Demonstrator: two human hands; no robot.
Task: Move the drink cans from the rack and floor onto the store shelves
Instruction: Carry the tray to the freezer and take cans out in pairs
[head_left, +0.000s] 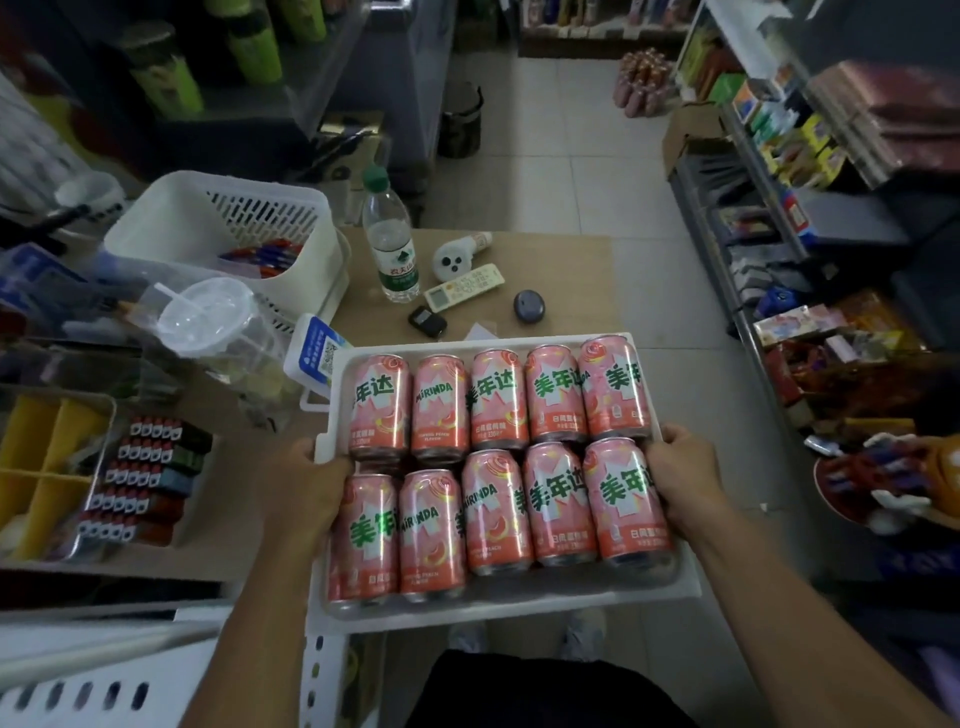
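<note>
Clasping opposite rims of the tray (519, 613) of cans (496, 400), both hands (306, 486) (685, 478).

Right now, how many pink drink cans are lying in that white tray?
10. Five pink cans lie in the far row and five in the near row of the white tray, which the left hand and right hand grip. None seems hidden.

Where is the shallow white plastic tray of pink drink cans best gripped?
Grip the white plastic tray by its side rims midway, left hand and right hand from opposite sides: it is wide and the pink drink cans lie on their sides.
</note>
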